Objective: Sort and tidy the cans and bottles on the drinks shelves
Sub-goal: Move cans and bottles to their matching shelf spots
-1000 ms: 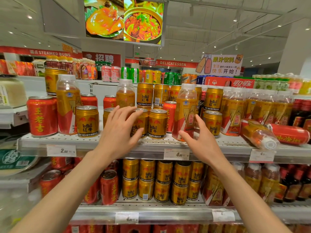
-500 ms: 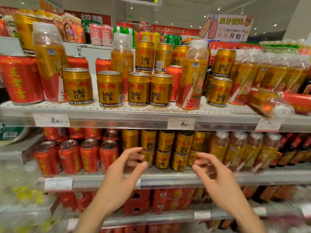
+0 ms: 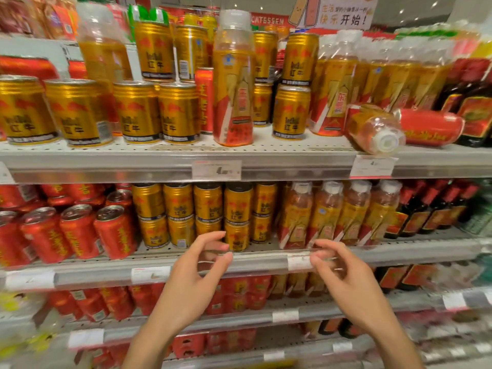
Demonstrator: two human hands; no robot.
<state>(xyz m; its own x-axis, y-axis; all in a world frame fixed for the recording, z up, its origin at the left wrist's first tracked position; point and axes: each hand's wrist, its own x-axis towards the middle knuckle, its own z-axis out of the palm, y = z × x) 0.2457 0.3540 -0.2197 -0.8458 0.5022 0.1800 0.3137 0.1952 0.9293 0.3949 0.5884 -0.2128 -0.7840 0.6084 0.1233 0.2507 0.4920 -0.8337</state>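
Note:
Gold cans (image 3: 137, 111) stand in a row on the upper shelf (image 3: 159, 163), with a tall orange bottle (image 3: 233, 83) among them. At the right of that shelf an orange bottle (image 3: 374, 129) and a red can (image 3: 431, 130) lie on their sides. The second shelf (image 3: 253, 262) holds red cans (image 3: 80, 233), stacked gold cans (image 3: 207, 206) and orange bottles (image 3: 327, 214). My left hand (image 3: 191, 278) and my right hand (image 3: 343, 278) hover in front of the second shelf's edge, fingers loosely curled, holding nothing.
Dark bottles (image 3: 431, 211) fill the right end of the second shelf. Price tags (image 3: 217, 170) hang on the shelf edges. Lower shelves carry red packs (image 3: 234, 291). A yellow sign (image 3: 338, 12) stands above the top row.
My hands dropped from the gold cans on the upper shelf down to the second shelf's edge. The view tilted down and moved closer to the shelves.

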